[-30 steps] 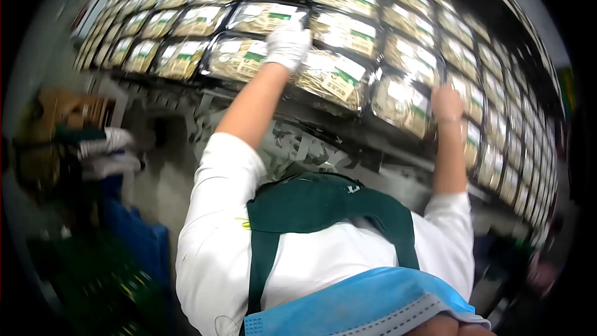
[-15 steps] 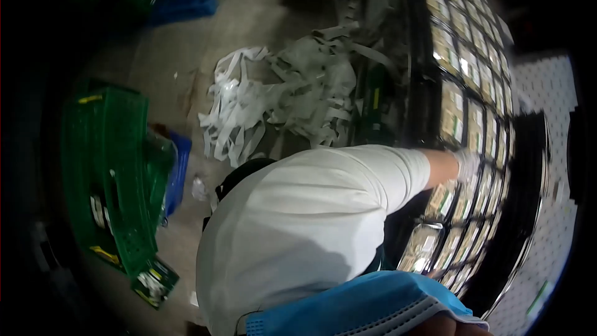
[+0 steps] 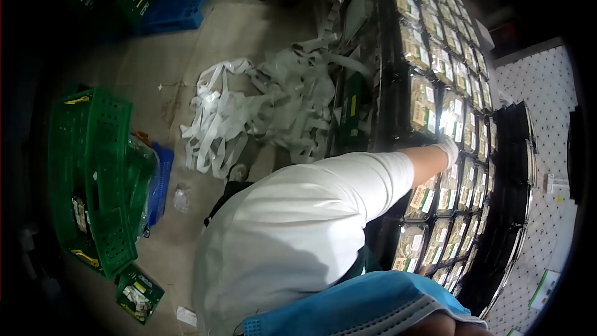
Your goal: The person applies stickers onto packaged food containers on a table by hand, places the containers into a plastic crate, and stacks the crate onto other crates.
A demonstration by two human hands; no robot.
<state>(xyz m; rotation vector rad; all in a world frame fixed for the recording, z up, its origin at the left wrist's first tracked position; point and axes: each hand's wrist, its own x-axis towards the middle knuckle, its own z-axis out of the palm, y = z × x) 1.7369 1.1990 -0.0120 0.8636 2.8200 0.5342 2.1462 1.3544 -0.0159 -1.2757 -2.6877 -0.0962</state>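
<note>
Though seeing gloved left hand (image 3: pixel 448 151) out among sealed packs (image 3: pixel 422 103), cannot tell whether gripping or touching. Find packs under and either side of that hand; cannot make out right hand. Judge step as pack handling; next, probably calls for gentle, level touch.

The left arm (image 3: pixel 336 186) is holding an outstretched pose toward the right of the view, its white sleeve (image 3: pixel 385 171) ending partway down and leaving the forearm (image 3: pixel 429 165) bare. At its end the left hand (image 3: pixel 448 148) is wearing a pale glove (image 3: pixel 446 157) and angling slightly upward in the view from the forearm. Its fingers are showing too small and too washed out by glare to tell whether they are curling or lying flat.
</note>
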